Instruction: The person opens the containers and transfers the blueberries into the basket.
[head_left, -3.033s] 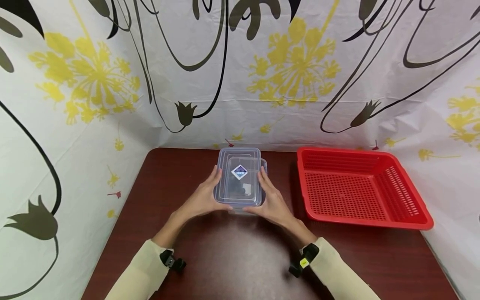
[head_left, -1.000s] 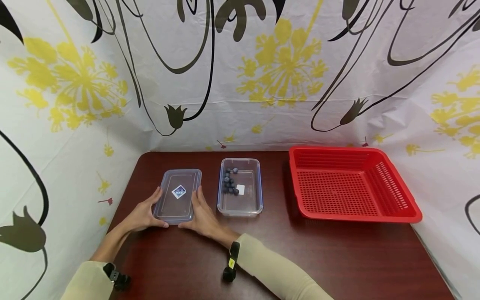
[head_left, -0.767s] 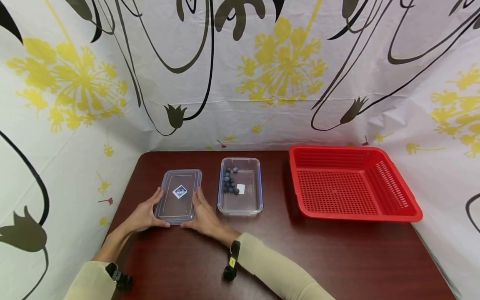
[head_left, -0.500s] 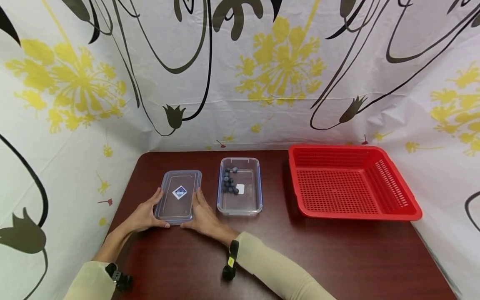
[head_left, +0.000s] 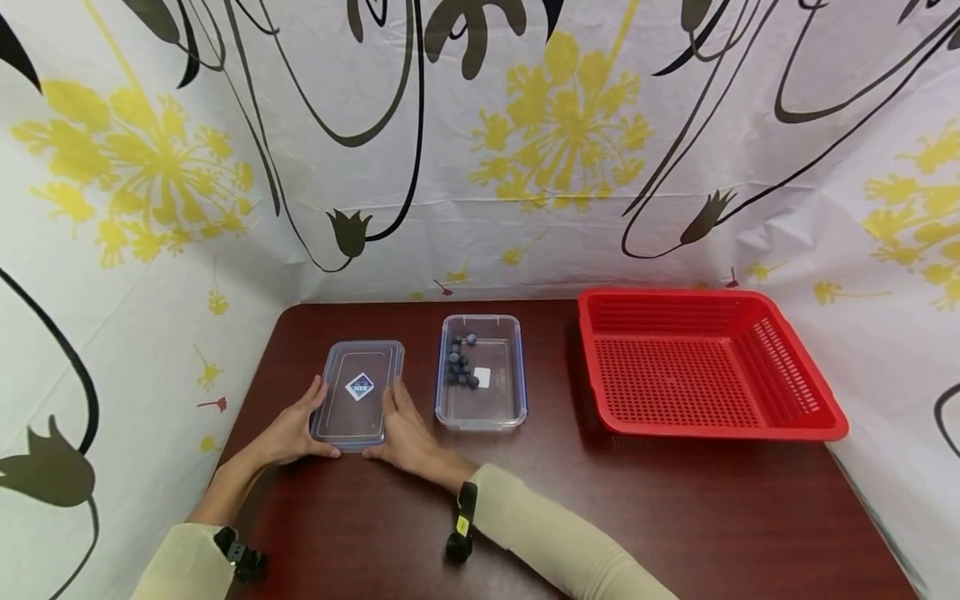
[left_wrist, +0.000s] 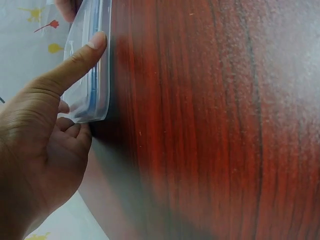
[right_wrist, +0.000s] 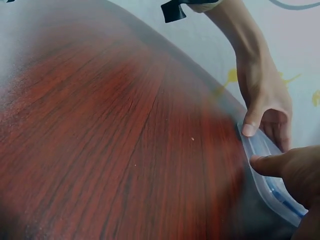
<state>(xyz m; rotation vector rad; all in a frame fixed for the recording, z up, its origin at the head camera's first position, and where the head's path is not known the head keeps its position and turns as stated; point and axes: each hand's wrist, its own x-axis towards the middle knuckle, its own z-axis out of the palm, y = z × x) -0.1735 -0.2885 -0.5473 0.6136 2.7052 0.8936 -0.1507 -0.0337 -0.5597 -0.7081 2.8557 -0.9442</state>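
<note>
A clear plastic lid [head_left: 358, 417] with a blue-and-white diamond sticker lies on the table at the left in the head view. My left hand [head_left: 287, 432] grips its near left corner, fingers along the left side and thumb at the near edge. On the opposite corner my right hand [head_left: 408, 433] holds the lid the same way, fingers on its right side. In the left wrist view the left thumb [left_wrist: 77, 62] presses on the lid's near side. The right wrist view shows both thumbs on the lid's rim [right_wrist: 265, 192]. Right of the lid stands an uncovered clear container [head_left: 491, 410] with several blueberries [head_left: 459, 367] inside.
A red perforated plastic basket [head_left: 705, 425] stands on the right of the dark red-brown wooden table [head_left: 570, 492]. Flower-patterned white sheeting [head_left: 465, 250] rises behind the table and on both sides.
Three seconds ago both hands held the lid over the container. They have since carried it left and down onto the table, leaving the blueberries uncovered. Over the last second, hands and lid barely move.
</note>
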